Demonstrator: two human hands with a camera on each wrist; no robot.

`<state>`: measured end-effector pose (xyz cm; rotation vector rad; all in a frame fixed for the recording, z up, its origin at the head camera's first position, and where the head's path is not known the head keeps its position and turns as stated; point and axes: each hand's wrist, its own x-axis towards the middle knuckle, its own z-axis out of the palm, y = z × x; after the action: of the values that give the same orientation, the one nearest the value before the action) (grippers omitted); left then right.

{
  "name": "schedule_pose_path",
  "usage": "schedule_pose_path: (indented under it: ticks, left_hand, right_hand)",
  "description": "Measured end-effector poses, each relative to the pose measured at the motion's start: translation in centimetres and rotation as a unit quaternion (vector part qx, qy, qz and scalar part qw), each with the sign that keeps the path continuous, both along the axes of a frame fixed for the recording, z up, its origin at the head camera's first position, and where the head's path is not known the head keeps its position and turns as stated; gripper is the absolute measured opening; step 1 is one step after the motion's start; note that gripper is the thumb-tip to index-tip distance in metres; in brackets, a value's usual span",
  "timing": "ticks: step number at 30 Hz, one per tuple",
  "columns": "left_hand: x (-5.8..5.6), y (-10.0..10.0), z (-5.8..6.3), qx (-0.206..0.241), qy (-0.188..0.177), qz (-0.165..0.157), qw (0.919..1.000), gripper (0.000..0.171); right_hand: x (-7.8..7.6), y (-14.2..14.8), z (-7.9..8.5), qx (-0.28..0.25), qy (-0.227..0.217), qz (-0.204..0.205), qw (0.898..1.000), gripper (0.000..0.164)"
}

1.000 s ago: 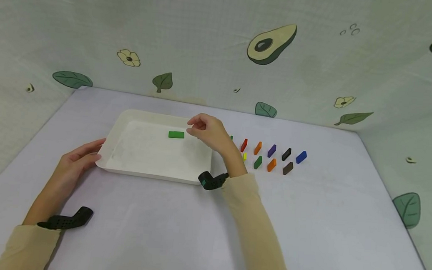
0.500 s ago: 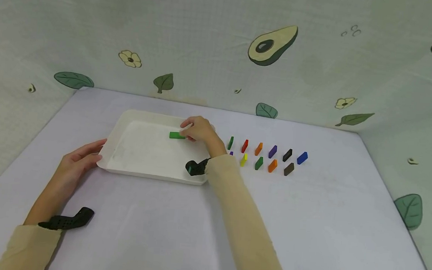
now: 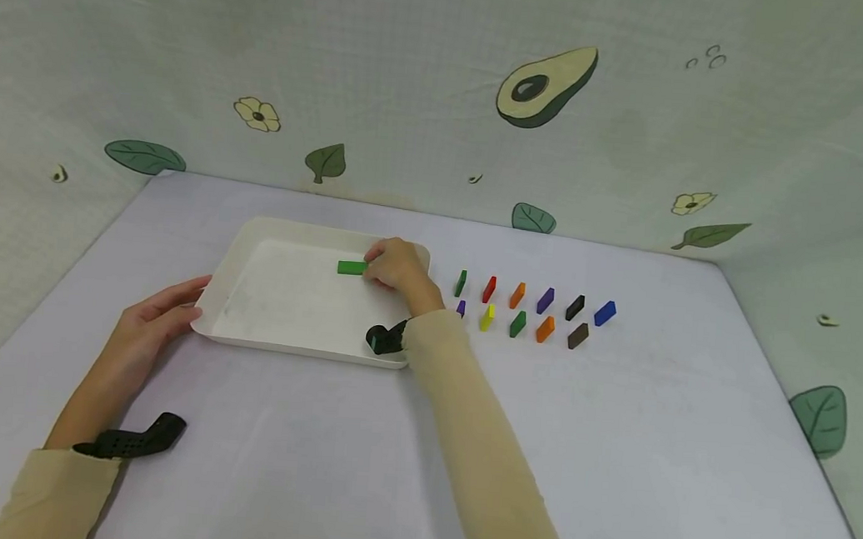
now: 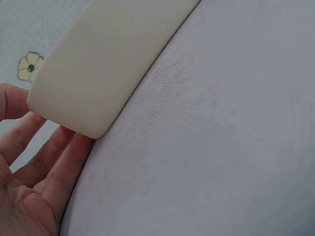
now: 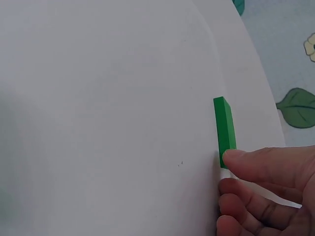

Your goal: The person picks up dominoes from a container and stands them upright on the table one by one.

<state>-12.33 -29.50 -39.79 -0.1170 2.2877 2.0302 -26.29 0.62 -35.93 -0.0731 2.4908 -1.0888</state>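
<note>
My right hand (image 3: 397, 269) is over the back right part of a shallow white tray (image 3: 268, 343). It pinches the right end of a green rectangular block (image 3: 351, 268) standing on its narrow side near the tray's back wall. The right wrist view shows the thumb on the end of the green block (image 5: 224, 128), with the other fingers curled below it. At the tray's left end, my left hand (image 3: 150, 317) touches the outer side. In the left wrist view, its nearly straight fingers (image 4: 61, 174) meet the corner of the white tray (image 4: 93, 73).
Right of the tray, two rows of small upright blocks stand on the white tabletop (image 3: 653, 435), among them a red block (image 3: 489, 289), a yellow block (image 3: 487, 318) and a blue block (image 3: 605, 313). A patterned cloth (image 3: 415, 76) hangs behind.
My right hand has moved left and down from above the tray's right side to the green block, and its fingers have closed on the end. My left hand stays at the tray.
</note>
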Motion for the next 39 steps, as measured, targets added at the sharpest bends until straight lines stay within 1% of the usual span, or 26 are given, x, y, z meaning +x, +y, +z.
schedule_pose_path:
  ticks: [6,13,19,23,30,34,39]
  left_hand:
    - [-0.1,-0.1,-0.1,0.01,-0.005,0.005,0.9999,0.049]
    - [-0.1,-0.1,-0.3,0.002,-0.009,0.007,0.9999,0.049]
    - [-0.1,-0.1,-0.3,0.017,0.001,0.004,0.9998,0.047]
    - [-0.1,-0.1,-0.3,0.026,0.006,-0.001,0.9996,0.046]
    - [-0.1,0.0,-0.3,0.017,0.008,-0.005,0.9998,0.047]
    - [-0.1,0.0,-0.3,0.018,0.007,-0.004,0.9998,0.046]
    - [-0.1,0.1,-0.4,0.023,0.011,-0.004,0.9997,0.046]
  right_hand:
    - [0.0,0.0,-0.1,0.016,0.012,0.015,1.0,0.023]
    - [0.2,0.0,-0.5,0.018,0.036,0.016,0.999,0.021]
    - [0.4,0.1,-0.6,0.029,0.044,0.017,0.998,0.018]
    - [0.4,0.1,-0.6,0.037,0.051,0.027,0.998,0.019]
    - [0.5,0.3,-0.2,0.044,0.065,0.047,0.996,0.017]
    - [0.6,0.3,0.4,0.026,0.07,0.046,0.996,0.016]
    - [0.7,0.4,1.2,-0.006,0.084,0.06,0.995,0.02]
